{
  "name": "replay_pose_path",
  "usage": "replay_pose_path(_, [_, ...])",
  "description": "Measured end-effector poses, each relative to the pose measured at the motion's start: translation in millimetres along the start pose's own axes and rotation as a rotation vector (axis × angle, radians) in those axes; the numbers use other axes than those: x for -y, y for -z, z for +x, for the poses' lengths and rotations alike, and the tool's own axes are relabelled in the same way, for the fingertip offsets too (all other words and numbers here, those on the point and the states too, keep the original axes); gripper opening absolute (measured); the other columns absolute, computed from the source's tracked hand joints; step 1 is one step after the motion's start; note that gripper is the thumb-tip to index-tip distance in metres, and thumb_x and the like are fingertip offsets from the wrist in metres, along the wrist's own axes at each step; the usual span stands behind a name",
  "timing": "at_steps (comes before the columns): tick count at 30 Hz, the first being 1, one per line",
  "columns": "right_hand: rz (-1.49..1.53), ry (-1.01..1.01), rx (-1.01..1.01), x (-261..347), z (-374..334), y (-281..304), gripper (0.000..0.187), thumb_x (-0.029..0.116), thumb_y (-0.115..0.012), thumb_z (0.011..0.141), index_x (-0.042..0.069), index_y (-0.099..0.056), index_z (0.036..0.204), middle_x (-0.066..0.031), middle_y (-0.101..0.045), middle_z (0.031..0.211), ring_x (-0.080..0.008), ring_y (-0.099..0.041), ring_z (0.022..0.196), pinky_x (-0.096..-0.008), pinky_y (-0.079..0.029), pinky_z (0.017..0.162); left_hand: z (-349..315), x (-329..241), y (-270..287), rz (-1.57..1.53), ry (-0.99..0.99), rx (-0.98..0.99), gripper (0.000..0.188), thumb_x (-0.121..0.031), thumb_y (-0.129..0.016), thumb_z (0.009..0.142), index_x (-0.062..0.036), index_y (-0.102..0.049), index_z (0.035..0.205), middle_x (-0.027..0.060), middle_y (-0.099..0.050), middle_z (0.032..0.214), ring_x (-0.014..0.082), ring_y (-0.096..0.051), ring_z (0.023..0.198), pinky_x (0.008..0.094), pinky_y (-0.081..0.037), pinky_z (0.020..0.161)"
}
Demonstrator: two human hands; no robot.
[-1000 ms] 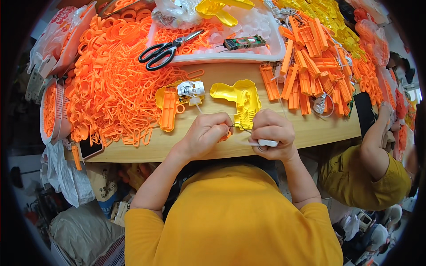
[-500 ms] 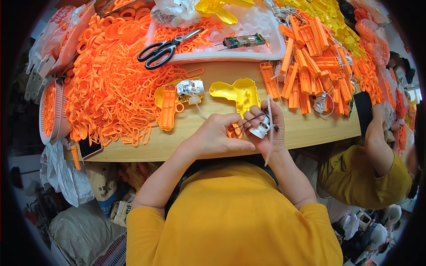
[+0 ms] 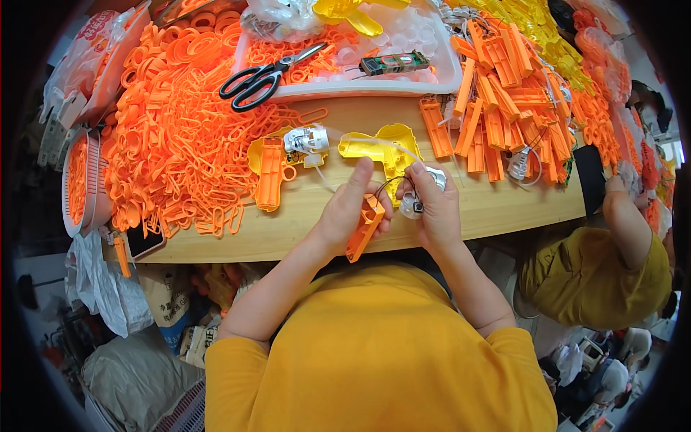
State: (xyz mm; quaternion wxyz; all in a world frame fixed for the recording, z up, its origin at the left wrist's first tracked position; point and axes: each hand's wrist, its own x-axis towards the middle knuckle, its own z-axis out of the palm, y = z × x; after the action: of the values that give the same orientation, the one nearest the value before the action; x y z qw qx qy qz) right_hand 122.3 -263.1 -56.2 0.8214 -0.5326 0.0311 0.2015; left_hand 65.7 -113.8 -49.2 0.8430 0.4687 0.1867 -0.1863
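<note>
Head view: L hand (image 3: 341,217), thumb raised, grips orange battery case (image 3: 366,229), long axis slanting down-left. R hand (image 3: 441,214) pinches white wired module (image 3: 437,176) just right of case, near its top end.

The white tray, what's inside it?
Orange pieces and translucent caps, with a green circuit board on top. Whatever lies beneath the clear bag and yellow parts is covered.

Soft, even light keeps the tabletop (image 3: 497,209) bright; the left hand (image 3: 337,220) and right hand (image 3: 442,214) look fairly sharp. Pale highlights glint on a clear bag (image 3: 283,23) toward eleven o'clock. A patch near three o'clock is washed out. Eight o'clock is dim, fisheye stretching bends the rim, and black vignetting swallows the corners.
</note>
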Motion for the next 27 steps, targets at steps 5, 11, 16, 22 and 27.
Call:
replay_pose_path(5, [-0.203,0.276,0.029,-7.0,-1.5,5.5,0.012,0.014,-0.068,0.092,0.005,-0.061,0.098,-0.0018,-0.061,0.080,-0.0090,-0.059,0.068,-0.0219,-0.047,0.061,-1.4,-3.3,-11.5,0.310,-0.076,-0.014,0.028,-0.027,-0.067,0.089,0.0009,-0.065,0.087,0.0054,-0.063,0.073,0.0094,-0.056,0.057,0.0224,-0.044,0.052])
replay_pose_path(11, [-0.567,0.720,0.126,-6.1,10.0,11.5,0.009,0.008,-0.071,0.088,0.005,-0.065,0.094,0.0004,-0.061,0.085,-0.0070,-0.056,0.069,-0.0210,-0.043,0.060,4.1,-1.7,-9.0,0.122,-0.048,0.026,0.015,-0.013,-0.073,0.083,-0.0010,-0.066,0.088,0.0024,-0.063,0.073,0.0080,-0.058,0.060,0.0216,-0.046,0.053])
replay_pose_path(16, [-0.709,0.852,0.166,0.8,16.5,11.7,0.009,0.006,-0.073,0.086,0.005,-0.066,0.091,0.0003,-0.061,0.082,-0.0068,-0.056,0.069,-0.0220,-0.044,0.062,9.2,-7.4,-6.8,0.026,0.050,0.074,0.009,-0.009,-0.068,0.085,-0.0008,-0.066,0.090,0.0032,-0.063,0.074,0.0089,-0.061,0.061,0.0219,-0.050,0.055])
replay_pose_path(22, [-0.322,0.007,0.120,50.4,49.0,-11.1,0.018,0.017,-0.074,0.085,0.005,-0.065,0.092,-0.0021,-0.062,0.078,-0.0104,-0.057,0.064,-0.0237,-0.046,0.061,21.7,-52.0,-4.9,0.469,-0.136,-0.062,0.008,-0.007,-0.065,0.086,-0.0003,-0.066,0.091,0.0053,-0.067,0.080,0.0095,-0.062,0.063,0.0235,-0.053,0.056])
replay_pose_path(27, [-0.300,0.139,0.380,100.3,92.6,-63.0,0.023,0.024,-0.073,0.085,0.004,-0.066,0.095,-0.0036,-0.064,0.081,-0.0111,-0.058,0.064,-0.0240,-0.047,0.060,41.4,-101.1,1.9,0.756,-0.909,-0.254,0.016,-0.013,-0.072,0.080,0.0005,-0.068,0.087,0.0036,-0.069,0.074,0.0068,-0.062,0.064,0.0239,-0.049,0.057])
